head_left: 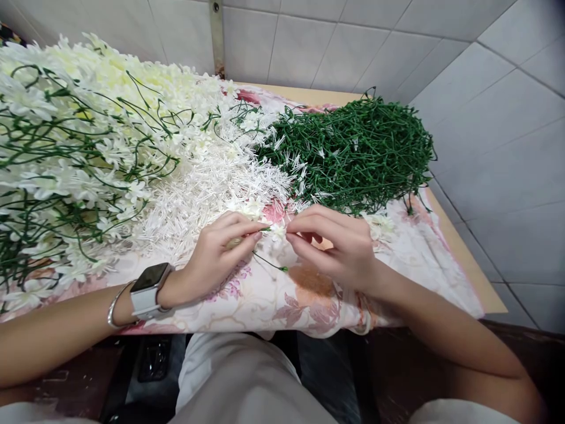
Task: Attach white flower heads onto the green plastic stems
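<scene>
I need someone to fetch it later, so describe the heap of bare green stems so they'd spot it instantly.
Start at the table's flowered cloth. Along its far right side, by the tiled wall, lies the pile of bare green stems. Unlike the white flower heap and white plastic bits to its left, it is solid dark green.

A single head-worn camera looks forward and steeply down from close above the table [468, 259], which fills the middle of the view; tiled walls close the top and right, the wearer's lap the bottom.

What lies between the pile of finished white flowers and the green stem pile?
In the head view, a heap of white stamens lies between the flowers and stems.
</scene>
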Action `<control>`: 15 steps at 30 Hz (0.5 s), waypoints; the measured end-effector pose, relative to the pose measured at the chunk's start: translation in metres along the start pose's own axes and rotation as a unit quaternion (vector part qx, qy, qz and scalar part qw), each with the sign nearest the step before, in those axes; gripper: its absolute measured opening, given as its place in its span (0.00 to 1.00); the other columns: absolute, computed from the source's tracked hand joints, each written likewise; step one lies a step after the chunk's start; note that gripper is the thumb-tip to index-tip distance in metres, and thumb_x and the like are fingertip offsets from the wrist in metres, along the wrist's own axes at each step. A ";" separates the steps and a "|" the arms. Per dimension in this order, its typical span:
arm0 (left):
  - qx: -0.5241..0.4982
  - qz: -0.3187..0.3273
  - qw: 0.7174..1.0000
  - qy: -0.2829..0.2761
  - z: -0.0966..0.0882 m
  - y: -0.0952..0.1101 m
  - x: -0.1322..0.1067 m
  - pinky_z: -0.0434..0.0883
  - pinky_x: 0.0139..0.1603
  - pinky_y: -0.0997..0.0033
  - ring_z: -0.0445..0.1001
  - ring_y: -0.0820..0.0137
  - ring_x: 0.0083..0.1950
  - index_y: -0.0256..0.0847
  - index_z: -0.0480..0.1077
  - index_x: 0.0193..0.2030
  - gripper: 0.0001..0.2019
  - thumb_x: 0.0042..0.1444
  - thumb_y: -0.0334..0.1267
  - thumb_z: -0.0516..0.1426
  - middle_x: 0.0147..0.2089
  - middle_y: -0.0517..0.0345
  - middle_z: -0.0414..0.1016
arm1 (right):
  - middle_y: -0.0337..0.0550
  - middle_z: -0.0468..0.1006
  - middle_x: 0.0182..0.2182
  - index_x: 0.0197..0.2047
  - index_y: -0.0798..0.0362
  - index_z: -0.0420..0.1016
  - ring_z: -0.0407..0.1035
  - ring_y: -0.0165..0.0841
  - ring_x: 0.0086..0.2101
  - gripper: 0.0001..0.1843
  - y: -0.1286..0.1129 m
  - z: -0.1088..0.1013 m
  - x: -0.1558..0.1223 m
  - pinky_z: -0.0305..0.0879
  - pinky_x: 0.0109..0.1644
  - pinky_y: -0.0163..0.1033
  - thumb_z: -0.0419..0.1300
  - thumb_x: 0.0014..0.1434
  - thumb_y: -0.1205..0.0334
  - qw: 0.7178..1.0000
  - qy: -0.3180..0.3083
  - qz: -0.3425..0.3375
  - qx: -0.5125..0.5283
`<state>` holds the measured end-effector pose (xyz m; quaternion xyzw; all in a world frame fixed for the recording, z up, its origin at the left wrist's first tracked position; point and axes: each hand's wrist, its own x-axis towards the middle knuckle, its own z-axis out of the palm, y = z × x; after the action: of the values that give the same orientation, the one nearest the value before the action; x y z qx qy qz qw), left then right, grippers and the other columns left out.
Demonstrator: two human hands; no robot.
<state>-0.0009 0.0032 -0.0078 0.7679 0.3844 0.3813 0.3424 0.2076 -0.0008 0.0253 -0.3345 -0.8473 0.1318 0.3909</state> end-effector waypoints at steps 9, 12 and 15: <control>0.017 0.049 0.999 -0.012 0.000 0.002 0.000 0.67 0.37 0.75 0.69 0.75 0.37 0.38 0.73 0.46 0.10 0.59 0.29 0.54 0.35 0.57 0.70 | 0.44 0.73 0.28 0.34 0.57 0.70 0.64 0.27 0.26 0.05 -0.001 0.002 -0.003 0.61 0.28 0.33 0.56 0.57 0.74 1.000 -0.019 0.001 -0.003; 0.029 0.066 0.997 -0.012 0.001 0.003 0.000 0.66 0.36 0.75 0.68 0.75 0.37 0.37 0.73 0.45 0.09 0.59 0.29 0.55 0.34 0.57 0.69 | 0.44 0.72 0.27 0.34 0.58 0.71 0.63 0.26 0.25 0.05 0.001 0.003 -0.003 0.60 0.28 0.33 0.56 0.57 0.74 1.000 -0.029 0.001 -0.001; 0.042 0.075 0.996 -0.009 0.001 0.002 0.001 0.66 0.36 0.75 0.68 0.75 0.36 0.36 0.72 0.43 0.07 0.59 0.30 0.55 0.33 0.57 0.69 | 0.43 0.73 0.27 0.34 0.57 0.71 0.63 0.26 0.25 0.05 0.002 0.004 -0.003 0.60 0.28 0.33 0.55 0.58 0.73 0.999 -0.047 0.012 0.015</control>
<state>0.0009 0.0024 -0.0060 0.8117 0.3386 0.3819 0.2839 0.2067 -0.0011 0.0197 -0.3324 -0.8586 0.1651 0.3537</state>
